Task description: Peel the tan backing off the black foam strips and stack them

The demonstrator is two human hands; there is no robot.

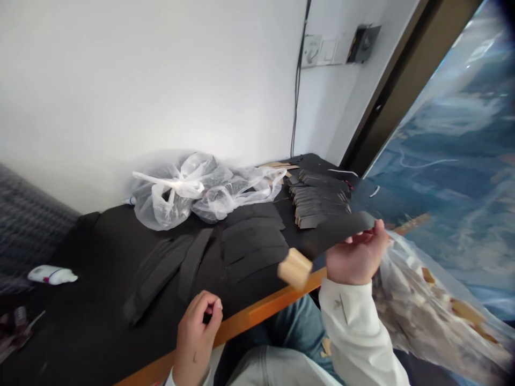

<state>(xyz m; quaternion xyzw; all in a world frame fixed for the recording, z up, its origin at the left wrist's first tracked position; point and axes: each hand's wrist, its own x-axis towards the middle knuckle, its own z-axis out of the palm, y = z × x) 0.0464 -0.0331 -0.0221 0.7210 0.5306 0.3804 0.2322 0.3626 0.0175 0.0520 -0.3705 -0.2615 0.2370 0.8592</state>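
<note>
My right hand (pixel 356 257) is closed round a curved black strip (pixel 341 228) and a small tan wooden block (pixel 295 268), held above the table's orange front edge (pixel 273 303). Just right of that hand hangs a clear plastic bag (pixel 426 311) filled with wooden pieces. My left hand (pixel 198 329) hovers at the front edge with its fingers curled in; what they pinch, if anything, is too small to name. Flat black pieces (pixel 249 244) lie on the black table before both hands.
Two crumpled clear plastic bags (pixel 193 190) sit at the back by the white wall. A stack of black cards (pixel 319 201) lies at the far right. A small white bottle (pixel 52 275) lies at the left. A cable (pixel 296 80) runs down the wall.
</note>
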